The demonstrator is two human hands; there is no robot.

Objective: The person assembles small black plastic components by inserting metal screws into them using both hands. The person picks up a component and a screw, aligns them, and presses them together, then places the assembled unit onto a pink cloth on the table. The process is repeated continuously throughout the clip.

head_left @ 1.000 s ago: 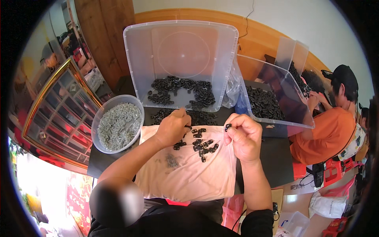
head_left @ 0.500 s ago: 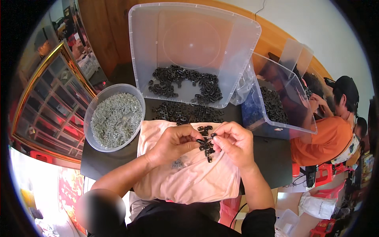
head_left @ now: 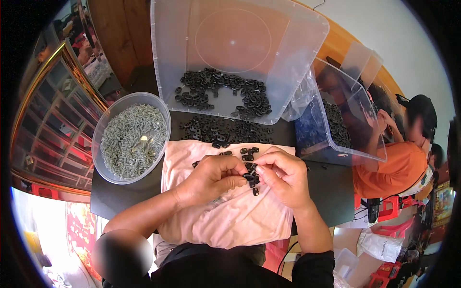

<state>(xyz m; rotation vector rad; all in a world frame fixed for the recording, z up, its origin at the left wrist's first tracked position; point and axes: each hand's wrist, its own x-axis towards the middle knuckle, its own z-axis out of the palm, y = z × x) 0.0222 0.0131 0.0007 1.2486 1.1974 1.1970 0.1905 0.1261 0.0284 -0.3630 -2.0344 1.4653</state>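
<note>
Over a peach-coloured cloth (head_left: pixel 211 230), my two hands meet fingertip to fingertip. My left hand (head_left: pixel 209 178) is closed in a pinch on a small black plastic piece (head_left: pixel 248 177). My right hand (head_left: pixel 287 178) is also pinched, its thumb and forefinger right beside that piece; its fingers hide what they hold. More small black pieces (head_left: pixel 248 153) lie on the cloth behind and under the fingertips, and one loose black piece (head_left: pixel 255 191) lies just in front. Past the cloth's far edge, a spread of black pieces (head_left: pixel 216 130) covers part of the dark table (head_left: pixel 326 192).
A round clear tub (head_left: pixel 98 165) of small grey metal screws (head_left: pixel 132 139) stands at the left. Behind, a large clear bin (head_left: pixel 230 57) lies tipped toward me with black pieces inside. Another clear bin (head_left: pixel 357 153) with black pieces stands right, near a person in orange (head_left: pixel 394 168).
My hands have come closer together, and the black pieces in the fingertips, apart before, now meet. The view has shifted slightly, so the table and bins appear higher and further left.
</note>
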